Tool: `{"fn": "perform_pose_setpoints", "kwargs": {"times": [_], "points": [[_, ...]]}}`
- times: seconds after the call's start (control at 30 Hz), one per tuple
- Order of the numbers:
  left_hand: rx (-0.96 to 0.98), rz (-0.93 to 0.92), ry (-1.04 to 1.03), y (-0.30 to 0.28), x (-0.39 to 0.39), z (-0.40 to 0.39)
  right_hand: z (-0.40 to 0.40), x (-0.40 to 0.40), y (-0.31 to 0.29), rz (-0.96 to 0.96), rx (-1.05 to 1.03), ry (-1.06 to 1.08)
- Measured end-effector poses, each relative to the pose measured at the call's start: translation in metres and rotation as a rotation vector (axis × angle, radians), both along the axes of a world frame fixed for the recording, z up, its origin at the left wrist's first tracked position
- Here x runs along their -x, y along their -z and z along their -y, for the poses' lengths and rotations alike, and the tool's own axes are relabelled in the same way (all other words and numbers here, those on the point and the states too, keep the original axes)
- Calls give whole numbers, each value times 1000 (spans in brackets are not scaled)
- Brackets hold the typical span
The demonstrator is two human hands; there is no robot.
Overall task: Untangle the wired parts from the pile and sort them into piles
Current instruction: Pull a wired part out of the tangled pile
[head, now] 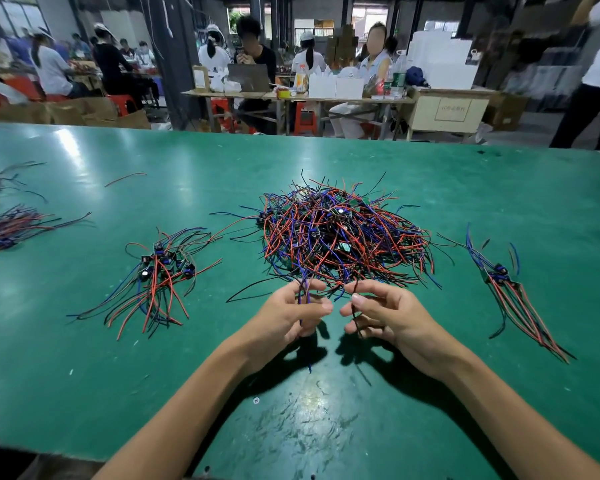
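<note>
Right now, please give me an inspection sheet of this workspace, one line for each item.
Surface: green table, scratched near the front edge.
Job's things: big tangled pile at centre; sorted pile to its left; small pile to its right; two more bundles at far left.
Clutter: one loose red wire and a screw.
Grippers: left hand pinches blue and dark wires; right hand pinches a black wire.
Cables: both held wires lead into the big pile.
Surroundings: people at tables, boxes, red stools.
</note>
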State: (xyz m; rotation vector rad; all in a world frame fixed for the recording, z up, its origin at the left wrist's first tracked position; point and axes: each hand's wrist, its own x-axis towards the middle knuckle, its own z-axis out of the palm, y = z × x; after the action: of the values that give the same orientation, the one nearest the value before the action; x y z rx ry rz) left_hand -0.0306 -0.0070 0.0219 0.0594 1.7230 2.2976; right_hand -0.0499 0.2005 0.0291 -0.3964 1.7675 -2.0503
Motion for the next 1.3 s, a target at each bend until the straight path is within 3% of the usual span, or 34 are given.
{"fn": "perform_pose_setpoints", "kwargs": {"times": [0.17, 0.47, 0.67, 0.73, 0.8, 0.83, 0.9, 0.97, 1.07, 1.13, 1.23, 1.3], "points": [[93, -50, 128, 0, -9, -1, 0, -1, 1, -33, 47, 18], [171, -140, 101, -1, -9, 2, -1, -3, 0, -79, -2, 121], [153, -184, 199, -3, -9, 1, 5, -9, 4, -261, -98, 172], [131, -193, 115, -4, -6, 7, 6, -8, 3, -281, -104, 215], [143, -260, -168, -10, 2, 22, 5, -5, 2, -268, -124, 306], [230, -317, -370, -15, 6, 34, 4, -3, 2, -258, -128, 356], [729, -376, -758, -14, 16, 62, -2, 3, 4, -243, -129, 420], [1237, -186, -980, -4, 19, 91, -7, 7, 5, -238, -121, 443], [1266, 156, -1074, 3, 13, 102, -10, 12, 8, -303, -218, 477], [1306, 63, -1094, 5, 9, 97, -10, 13, 11, -398, -345, 503], [1338, -249, -994, 6, 8, 89, -14, 11, 16, -585, -600, 477], [1307, -275, -880, 7, 9, 87, -14, 6, 18, -730, -765, 359]]}}
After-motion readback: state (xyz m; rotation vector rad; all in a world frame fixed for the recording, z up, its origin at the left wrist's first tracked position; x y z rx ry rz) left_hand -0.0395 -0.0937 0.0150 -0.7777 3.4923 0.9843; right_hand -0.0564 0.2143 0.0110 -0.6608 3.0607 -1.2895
